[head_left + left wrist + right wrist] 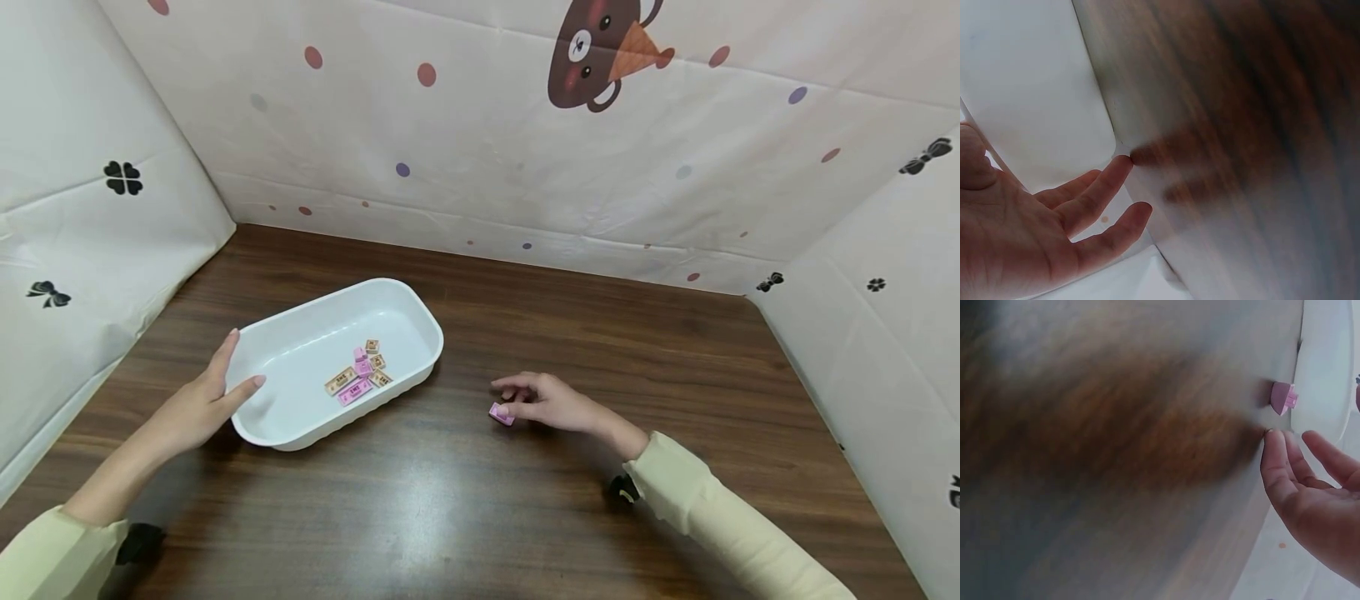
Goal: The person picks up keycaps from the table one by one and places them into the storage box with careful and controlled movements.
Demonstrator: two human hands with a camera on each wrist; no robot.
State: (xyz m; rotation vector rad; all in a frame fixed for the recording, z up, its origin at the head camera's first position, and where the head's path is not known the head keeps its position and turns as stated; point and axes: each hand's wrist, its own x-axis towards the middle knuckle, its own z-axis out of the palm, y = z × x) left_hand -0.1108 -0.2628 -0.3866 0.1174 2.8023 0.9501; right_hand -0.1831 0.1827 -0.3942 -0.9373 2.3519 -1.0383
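A white plastic tray lies on the table with its left end at my left hand. That hand holds the tray, the thumb reaching over the rim and the other fingers along the outer side. On the tray's floor lie several small pink and tan printed pieces, among them a pink tile and a tan tile. My right hand hovers low over the table beside a small pink block. In the right wrist view its visible fingertips are apart from that block; the thumb's contact cannot be made out.
Dark wood-grain table spreads around the tray and both hands. A pale printed sheet rises behind the table, with similar sheets at the left and right sides. Dark straps show at the sleeves.
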